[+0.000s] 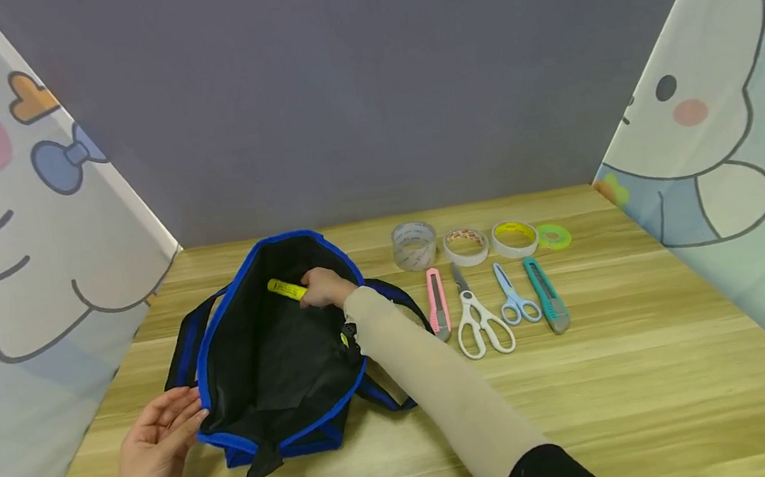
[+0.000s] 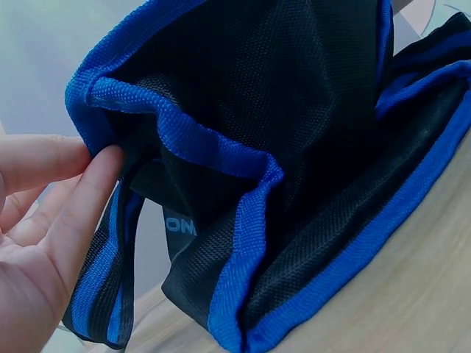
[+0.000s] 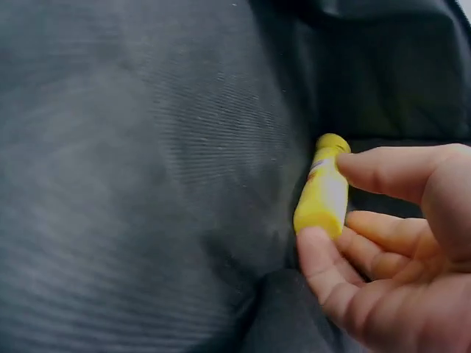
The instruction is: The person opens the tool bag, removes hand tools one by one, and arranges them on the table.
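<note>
A black tool bag with blue trim stands with its mouth open toward me on the left of the table. My left hand pinches the blue edging at its near left corner between thumb and fingers. Inside the bag, my right hand holds a slim yellow bottle-like thing near the far wall. In the right wrist view this yellow thing has a narrower capped end, with thumb and fingers around it. Its print is too small to read.
Right of the bag lie a pink utility knife, white scissors, small blue scissors and a teal utility knife. Behind them sit clear tape, two whitish tape rolls and a green roll.
</note>
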A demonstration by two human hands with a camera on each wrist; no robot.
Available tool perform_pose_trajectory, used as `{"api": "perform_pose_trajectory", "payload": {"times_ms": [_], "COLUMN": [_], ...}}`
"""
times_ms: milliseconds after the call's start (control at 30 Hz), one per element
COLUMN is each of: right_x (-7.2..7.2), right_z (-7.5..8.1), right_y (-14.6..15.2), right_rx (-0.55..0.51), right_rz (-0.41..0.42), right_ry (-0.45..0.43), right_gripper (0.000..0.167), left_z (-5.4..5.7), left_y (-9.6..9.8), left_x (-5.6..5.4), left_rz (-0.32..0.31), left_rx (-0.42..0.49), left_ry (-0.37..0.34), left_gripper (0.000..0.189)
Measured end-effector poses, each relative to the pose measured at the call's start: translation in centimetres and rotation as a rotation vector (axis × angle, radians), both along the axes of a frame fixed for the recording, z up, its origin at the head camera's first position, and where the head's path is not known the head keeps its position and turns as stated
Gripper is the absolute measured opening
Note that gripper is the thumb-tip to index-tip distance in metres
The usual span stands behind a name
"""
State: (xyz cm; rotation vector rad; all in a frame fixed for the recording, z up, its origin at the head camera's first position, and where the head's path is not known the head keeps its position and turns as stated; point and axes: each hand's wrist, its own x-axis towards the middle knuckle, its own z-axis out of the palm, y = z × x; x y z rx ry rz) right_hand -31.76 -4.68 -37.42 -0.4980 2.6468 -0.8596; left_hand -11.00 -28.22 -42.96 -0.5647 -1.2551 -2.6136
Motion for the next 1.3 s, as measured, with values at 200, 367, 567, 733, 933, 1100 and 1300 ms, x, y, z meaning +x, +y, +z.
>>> {"api": "perform_pose_trajectory", "payload": {"times_ms": [200, 367, 567, 733, 933, 1100, 1300], "right_x": [0.2, 0.1, 0.1, 0.1, 0.7, 0.9, 1.3], "right_z": [-0.8, -1.1, -1.2, -1.0, 0.8, 1.7, 2.8], "right_y": [-0.5, -0.6, -0.4, 0.3, 1.4, 2.2, 3.0], "right_rx": [0.104, 0.084, 0.066, -0.088, -0.31, -0.414, -0.476], "right_rz": [0.019, -0.018, -0.037, -0.036, -0.078, -0.045, -0.012], "right_ry": [0.053, 0.037, 0.036, -0.028, -0.183, -0.237, -0.224], "right_gripper": [0.032, 0.019, 0.024, 0.019, 0.024, 0.025, 0.026], "left_z": [-0.1, -0.2, -0.2, -0.1, 0.1, -0.1, -0.2], "left_y": [0.0, 0.0, -0.1, 0.1, 0.1, 0.0, 0.0], "left_x": [0.0, -0.1, 0.0, -0.1, -0.1, -0.1, 0.0], "left_rz": [-0.011, -0.023, -0.025, -0.016, -0.005, -0.001, -0.002], "left_rx": [0.02, 0.033, 0.033, 0.037, 0.03, 0.038, 0.029], "left_ry": [0.007, 0.014, 0.002, 0.001, -0.005, -0.01, 0.001], "left_gripper": [0.045, 0.045, 0.045, 0.045, 0.045, 0.045, 0.045]}}
